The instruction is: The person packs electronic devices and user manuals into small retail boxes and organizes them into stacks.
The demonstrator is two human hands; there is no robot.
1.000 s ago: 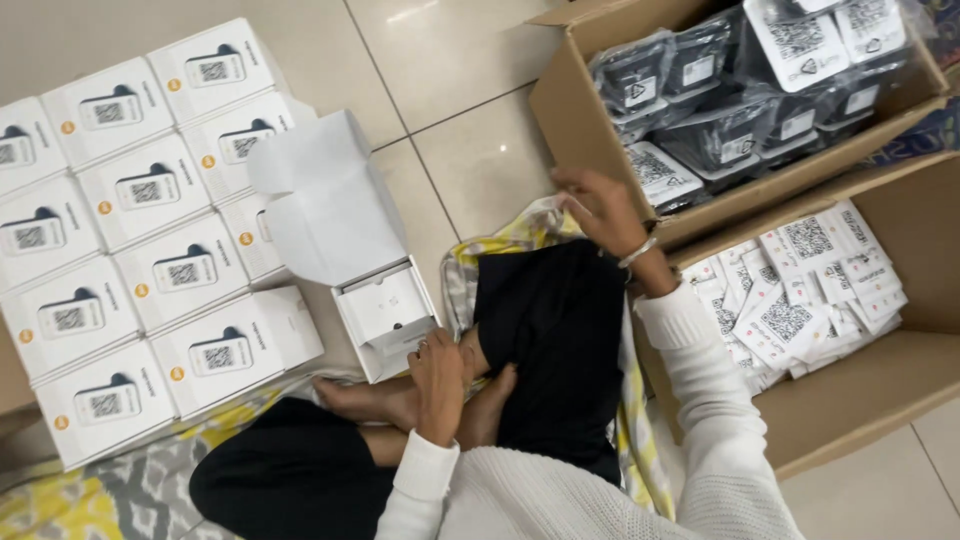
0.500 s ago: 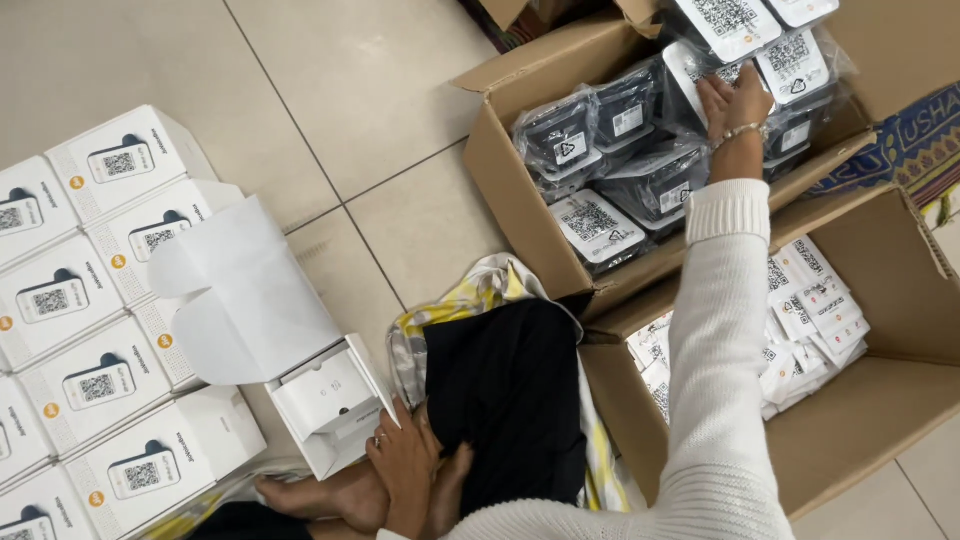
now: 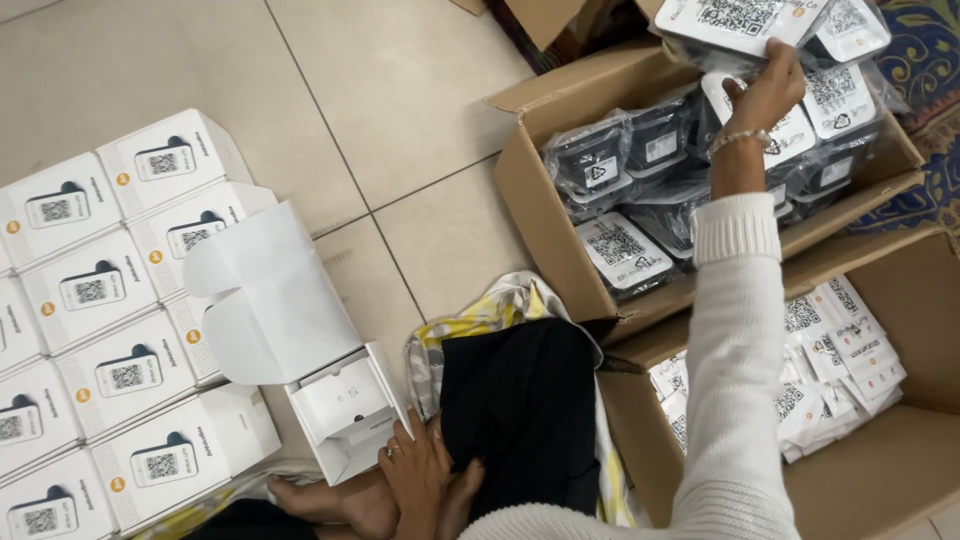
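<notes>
The person sits cross-legged on a glossy tiled floor [image 3: 400,110], in a ribbed white knit sleeve. The right hand [image 3: 765,92] is stretched to the far right, its grip pinching the near edge of a flat white-faced device [image 3: 725,22] wrapped in crinkly clear plastic. The device is lifted clear above the open cardboard box [image 3: 545,215], tilted, with the fingers curled under it and the thumb on the near side. Inside that box lie more dark devices in shiny plastic bags, packed close together.

The left hand [image 3: 415,470] rests near the body, fingers loosely spread, touching the near corner of an open white carton [image 3: 345,410] whose smooth lid flap [image 3: 275,300] stands folded back. Just left of it sit rows of shut white cartons [image 3: 110,300], square-edged and matte, touching one another. On the near right, a second cardboard box [image 3: 880,480] holds a heap of small white paper packets [image 3: 830,360]. A yellow patterned cloth [image 3: 480,315] lies under the knees.
</notes>
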